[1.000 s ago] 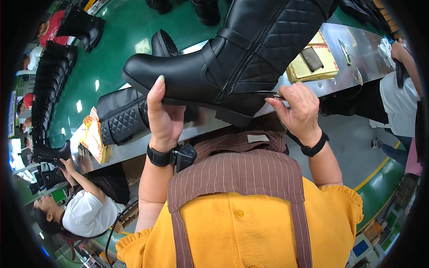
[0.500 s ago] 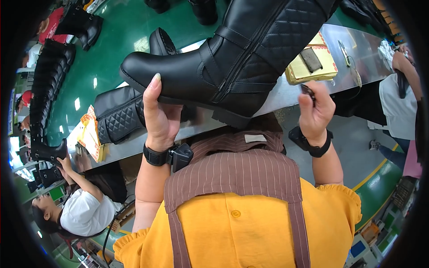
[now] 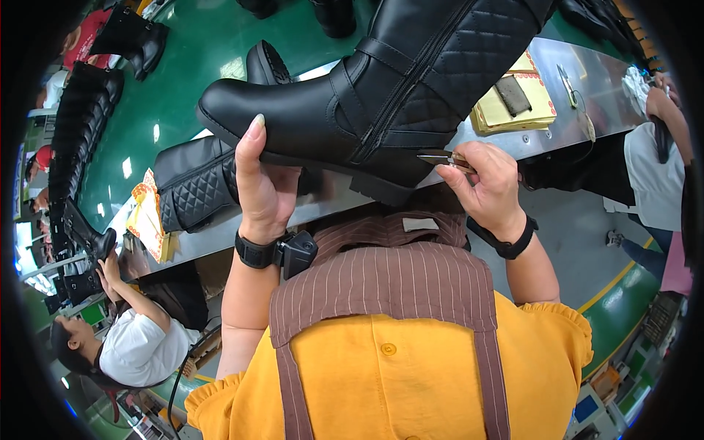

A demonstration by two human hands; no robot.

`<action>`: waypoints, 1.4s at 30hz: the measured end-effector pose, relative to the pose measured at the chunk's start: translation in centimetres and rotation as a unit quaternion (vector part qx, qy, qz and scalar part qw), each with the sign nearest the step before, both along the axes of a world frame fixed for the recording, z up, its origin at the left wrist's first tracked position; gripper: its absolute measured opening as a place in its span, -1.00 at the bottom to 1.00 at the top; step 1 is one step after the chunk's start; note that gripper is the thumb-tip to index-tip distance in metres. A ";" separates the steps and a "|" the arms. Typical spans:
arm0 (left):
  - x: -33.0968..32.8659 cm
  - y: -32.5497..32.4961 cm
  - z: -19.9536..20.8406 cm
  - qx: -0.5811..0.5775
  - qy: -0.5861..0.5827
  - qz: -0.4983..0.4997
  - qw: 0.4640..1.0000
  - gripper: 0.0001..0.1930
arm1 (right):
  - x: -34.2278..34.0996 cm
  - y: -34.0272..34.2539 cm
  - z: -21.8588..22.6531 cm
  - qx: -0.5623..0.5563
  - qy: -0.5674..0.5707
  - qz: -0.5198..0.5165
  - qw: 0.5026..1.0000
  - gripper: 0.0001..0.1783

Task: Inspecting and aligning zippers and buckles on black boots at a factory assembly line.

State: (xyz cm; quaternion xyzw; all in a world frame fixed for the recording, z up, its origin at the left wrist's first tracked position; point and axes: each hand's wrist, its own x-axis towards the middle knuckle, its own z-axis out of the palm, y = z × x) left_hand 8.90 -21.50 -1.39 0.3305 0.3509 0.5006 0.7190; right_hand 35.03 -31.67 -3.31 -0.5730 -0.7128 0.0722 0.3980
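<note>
A tall black boot [image 3: 293, 117] with crossed straps, a side zip and a quilted shaft is held on its side above the table, toe to the left. My left hand [image 3: 265, 187] grips it under the front of the sole, thumb up against the toe's side. My right hand [image 3: 490, 180] pinches a small pointed metal tool [image 3: 442, 158] with a brownish handle; its tip is at the back of the boot just above the heel. Whether the tip touches the leather I cannot tell. Behind lies another black quilted boot [image 3: 196, 192], partly hidden.
Yellow papers [image 3: 524, 110] carry a dark grey block [image 3: 512, 96] at the right. Metal snips [image 3: 566, 84] lie beyond on the steel table edge [image 3: 605, 95]. More papers [image 3: 147, 220] sit at left. A row of black boots [image 3: 77, 139] and a co-worker [image 3: 143, 345] are on the far left.
My right hand has moved left with the pointed tool, bringing its tip to the boot's heel area. My left hand and the boot have barely shifted. The co-worker's boot has tilted.
</note>
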 end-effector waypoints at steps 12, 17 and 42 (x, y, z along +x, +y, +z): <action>0.0 0.0 0.3 -0.002 0.009 0.006 1.000 -0.47 | -0.7 0.3 0.2 -0.025 0.039 -0.002 0.999 -0.63; 0.0 0.1 0.3 0.000 0.007 0.002 1.000 -0.47 | -0.9 0.3 0.3 -0.067 0.095 0.011 0.993 -0.63; 0.0 0.1 0.3 0.001 -0.011 -0.008 1.000 -0.51 | 6.3 1.4 2.0 0.104 0.026 -0.339 0.934 -0.67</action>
